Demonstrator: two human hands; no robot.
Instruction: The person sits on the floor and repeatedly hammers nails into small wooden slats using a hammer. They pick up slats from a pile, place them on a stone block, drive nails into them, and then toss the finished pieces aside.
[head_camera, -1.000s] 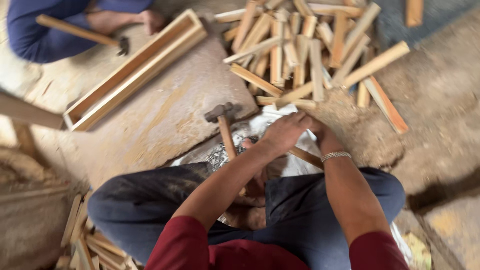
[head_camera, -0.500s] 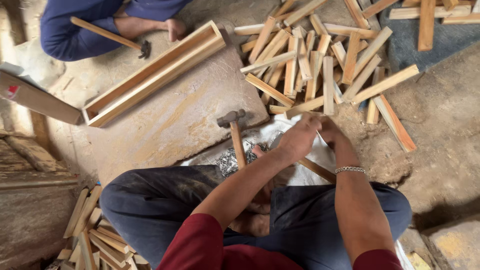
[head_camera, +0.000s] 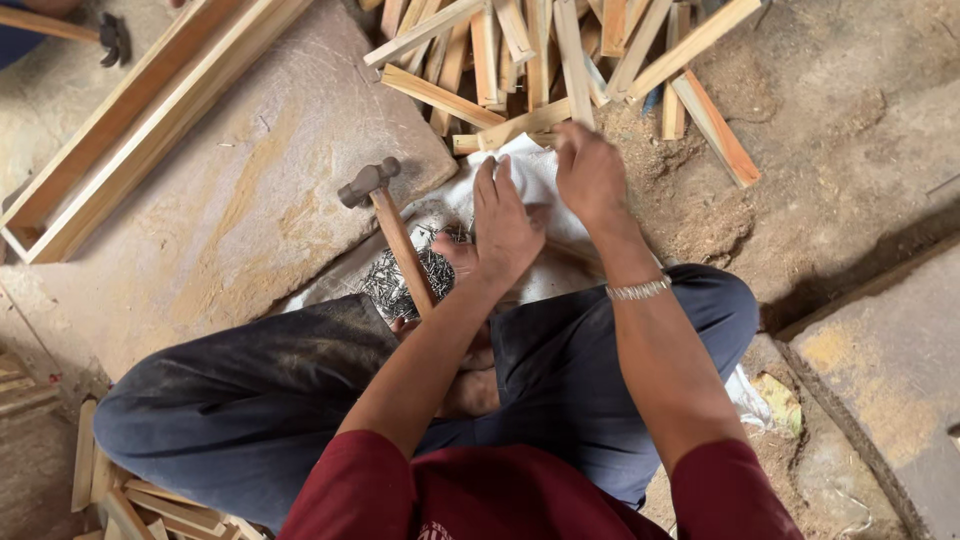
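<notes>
Pressing your left hand (head_camera: 505, 225) flat and open on the white sack (head_camera: 535, 175), you are steadying it beside the nail pile (head_camera: 400, 278). Your right hand (head_camera: 590, 175) is hovering just beyond, fingers loosely apart, gripping nothing, while the hammer (head_camera: 390, 225) is lying left of both.

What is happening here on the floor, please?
A person sits cross-legged on the ground. The left hand rests flat on a white sack beside a pile of nails. The right hand reaches to the sack's far edge, near a heap of wooden slats. A hammer lies across the nails, held by neither hand. A long wooden frame lies on the stone slab.
</notes>
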